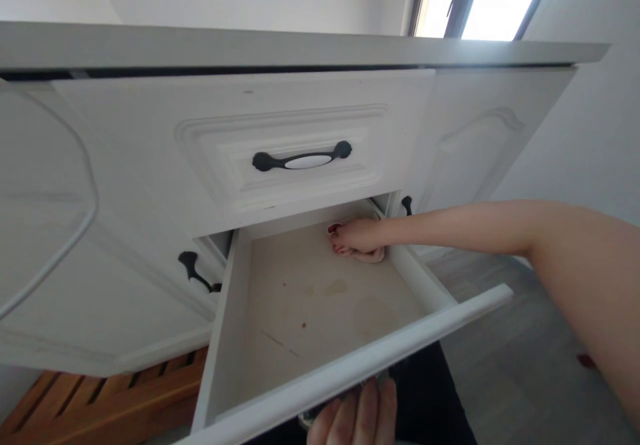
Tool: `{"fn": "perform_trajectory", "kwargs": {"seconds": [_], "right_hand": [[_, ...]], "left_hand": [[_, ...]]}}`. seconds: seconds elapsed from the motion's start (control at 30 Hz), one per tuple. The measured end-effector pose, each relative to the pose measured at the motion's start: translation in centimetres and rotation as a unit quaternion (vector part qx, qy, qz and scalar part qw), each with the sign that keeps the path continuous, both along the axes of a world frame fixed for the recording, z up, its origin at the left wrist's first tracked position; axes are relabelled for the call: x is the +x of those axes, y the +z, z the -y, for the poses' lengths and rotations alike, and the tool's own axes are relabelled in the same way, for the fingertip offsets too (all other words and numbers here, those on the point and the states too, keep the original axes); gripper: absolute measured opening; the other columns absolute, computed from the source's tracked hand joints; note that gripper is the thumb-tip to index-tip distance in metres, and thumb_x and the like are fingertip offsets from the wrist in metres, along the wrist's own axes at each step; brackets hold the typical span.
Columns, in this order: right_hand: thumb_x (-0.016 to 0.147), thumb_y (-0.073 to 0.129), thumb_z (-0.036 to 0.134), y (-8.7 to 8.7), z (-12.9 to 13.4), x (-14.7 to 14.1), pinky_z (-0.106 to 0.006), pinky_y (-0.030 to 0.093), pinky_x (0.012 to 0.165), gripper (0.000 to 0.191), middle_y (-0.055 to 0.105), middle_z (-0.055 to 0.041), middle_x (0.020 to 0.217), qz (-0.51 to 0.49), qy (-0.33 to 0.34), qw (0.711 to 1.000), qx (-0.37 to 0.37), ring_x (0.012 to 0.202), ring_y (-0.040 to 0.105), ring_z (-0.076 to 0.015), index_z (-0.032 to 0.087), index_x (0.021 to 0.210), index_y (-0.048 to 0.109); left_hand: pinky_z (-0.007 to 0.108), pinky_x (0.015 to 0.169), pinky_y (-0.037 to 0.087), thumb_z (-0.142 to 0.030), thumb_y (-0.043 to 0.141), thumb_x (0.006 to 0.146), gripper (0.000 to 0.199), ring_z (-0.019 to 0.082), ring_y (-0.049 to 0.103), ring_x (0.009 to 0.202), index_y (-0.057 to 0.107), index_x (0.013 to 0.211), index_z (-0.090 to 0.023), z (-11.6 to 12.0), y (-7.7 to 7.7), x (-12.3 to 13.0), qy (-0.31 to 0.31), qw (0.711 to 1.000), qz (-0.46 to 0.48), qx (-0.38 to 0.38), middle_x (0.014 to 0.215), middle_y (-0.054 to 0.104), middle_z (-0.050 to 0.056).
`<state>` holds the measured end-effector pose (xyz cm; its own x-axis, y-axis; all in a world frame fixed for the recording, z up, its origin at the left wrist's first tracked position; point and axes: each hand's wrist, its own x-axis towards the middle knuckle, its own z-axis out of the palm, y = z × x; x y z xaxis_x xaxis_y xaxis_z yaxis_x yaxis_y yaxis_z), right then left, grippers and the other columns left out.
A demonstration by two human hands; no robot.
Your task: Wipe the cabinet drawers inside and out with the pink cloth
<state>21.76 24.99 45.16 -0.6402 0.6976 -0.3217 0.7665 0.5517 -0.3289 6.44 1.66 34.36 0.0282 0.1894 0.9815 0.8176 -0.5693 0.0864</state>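
A white drawer (370, 365) is pulled out of the cabinet below a closed upper drawer. Inside, at the back right corner, my right hand (357, 234) presses a crumpled pale pink cloth (373, 256) against the drawer's floor, fingers closed around it. Stains and small reddish specks mark the beige drawer bottom (300, 292). At the lower edge of the view, the fingers of my left hand (354, 415) are curled at the outer side of the drawer front, around its handle (306, 420), which is mostly hidden.
The closed upper drawer has a black and white handle (303, 158). Cabinet doors (125, 298) flank the drawers, with a pale cable (90, 212) hanging at the left. A slatted wooden piece (115, 398) stands below left. The countertop edge (300, 48) overhangs everything.
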Motion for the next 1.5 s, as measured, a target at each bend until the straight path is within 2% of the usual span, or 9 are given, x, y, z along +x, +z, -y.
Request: {"fn": "perform_trajectory", "kwargs": {"seconds": [0.13, 0.27, 0.43, 0.67, 0.73, 0.83, 0.97, 1.27, 1.5], "right_hand": [[0.07, 0.072, 0.006, -0.4, 4.3, 0.6, -0.032, 0.043, 0.07, 0.033, 0.071, -0.0093, 0.107, 0.072, 0.111, 0.99, -0.046, 0.089, 0.063, -0.0236, 0.015, 0.101, 0.071], [0.07, 0.069, 0.008, 0.0, 7.3, 0.3, -0.027, 0.037, 0.063, 0.042, 0.072, -0.0017, 0.101, 0.086, 0.226, 0.961, -0.135, 0.082, 0.061, -0.0185, 0.025, 0.109, 0.072], [0.075, 0.063, 0.005, -0.3, 7.7, -5.8, -0.028, 0.044, 0.085, 0.035, 0.068, -0.0053, 0.113, -0.208, 0.189, 0.955, -0.096, 0.103, 0.059, -0.0196, 0.019, 0.107, 0.067], [0.084, 0.063, 0.013, 0.3, 9.8, -17.8, -0.027, 0.038, 0.11, 0.023, 0.061, -0.0073, 0.129, -0.443, 0.225, 0.827, -0.263, 0.125, 0.055, -0.0179, 0.016, 0.107, 0.063], [0.091, 0.064, 0.026, 0.6, 10.2, -19.0, -0.025, 0.038, 0.111, 0.011, 0.065, -0.0066, 0.124, -0.434, 0.229, 0.797, -0.352, 0.127, 0.055, -0.0185, 0.016, 0.094, 0.065], [0.101, 0.051, 0.043, 0.8, 10.2, -18.9, -0.025, 0.04, 0.11, 0.033, 0.068, -0.0063, 0.12, -0.433, 0.199, 0.732, -0.486, 0.124, 0.057, -0.0171, 0.017, 0.088, 0.067], [0.107, 0.04, 0.04, 1.3, 9.9, -18.5, -0.021, 0.041, 0.109, 0.042, 0.069, -0.007, 0.123, -0.459, 0.146, 0.678, -0.556, 0.126, 0.057, -0.0135, 0.015, 0.089, 0.07], [0.105, 0.05, 0.031, 0.5, 11.8, -19.3, -0.018, 0.034, 0.113, 0.024, 0.065, -0.0026, 0.135, -0.49, 0.153, 0.754, -0.41, 0.138, 0.05, -0.0106, 0.02, 0.115, 0.068], [0.104, 0.046, 0.025, 0.3, 12.0, -12.0, -0.025, 0.031, 0.119, 0.025, 0.062, -0.0094, 0.14, -0.4, 0.169, 0.824, -0.364, 0.14, 0.048, -0.0137, 0.015, 0.109, 0.069]], "left_hand": [[0.03, 0.072, 0.039, -0.014, 0.06, 0.092, 0.025, 0.01, 0.057, 0.066, 0.075, 0.078, -0.029, 0.1, -0.2, -0.7, -0.022, 0.999, -0.033, -0.002, 0.065, 0.072, -0.008], [0.027, 0.08, 0.043, -0.02, 0.07, 0.084, 0.013, 0.009, 0.061, 0.077, 0.079, 0.09, -0.028, 0.8, -0.7, -1.9, -0.058, 0.993, -0.098, -0.03, 0.085, 0.077, -0.007], [0.029, 0.086, 0.042, -0.023, 0.071, 0.085, 0.017, 0.011, 0.061, 0.085, 0.08, 0.1, -0.026, 1.2, -0.7, -2.7, -0.082, 0.989, -0.118, -0.042, 0.095, 0.077, -0.002], [0.03, 0.091, 0.043, -0.037, 0.083, 0.079, 0.021, 0.012, 0.06, 0.084, 0.078, 0.097, -0.028, 1.0, -0.6, -3.3, -0.092, 0.983, -0.156, -0.032, 0.1, 0.076, -0.001], [0.031, 0.092, 0.045, -0.037, 0.081, 0.081, 0.017, 0.012, 0.061, 0.084, 0.078, 0.095, -0.029, 0.9, -0.8, -3.4, -0.094, 0.985, -0.145, -0.024, 0.101, 0.076, -0.002], [0.029, 0.089, 0.047, -0.035, 0.079, 0.084, 0.015, 0.011, 0.06, 0.085, 0.079, 0.097, -0.029, 0.7, -0.9, -3.4, -0.099, 0.985, -0.142, -0.01, 0.102, 0.075, -0.003], [0.028, 0.085, 0.046, -0.029, 0.072, 0.088, 0.016, 0.01, 0.059, 0.087, 0.079, 0.103, -0.027, 0.4, -0.6, -3.4, -0.1, 0.985, -0.139, -0.017, 0.097, 0.074, -0.004], [0.029, 0.083, 0.047, -0.031, 0.075, 0.086, 0.014, 0.009, 0.061, 0.085, 0.08, 0.099, -0.03, 0.4, -0.7, -3.8, -0.107, 0.979, -0.174, -0.022, 0.096, 0.075, -0.004], [0.029, 0.081, 0.051, -0.035, 0.079, 0.083, 0.021, 0.011, 0.061, 0.087, 0.078, 0.103, -0.031, 0.1, -0.2, -4.3, -0.098, 0.975, -0.201, -0.004, 0.097, 0.074, -0.005]]}}
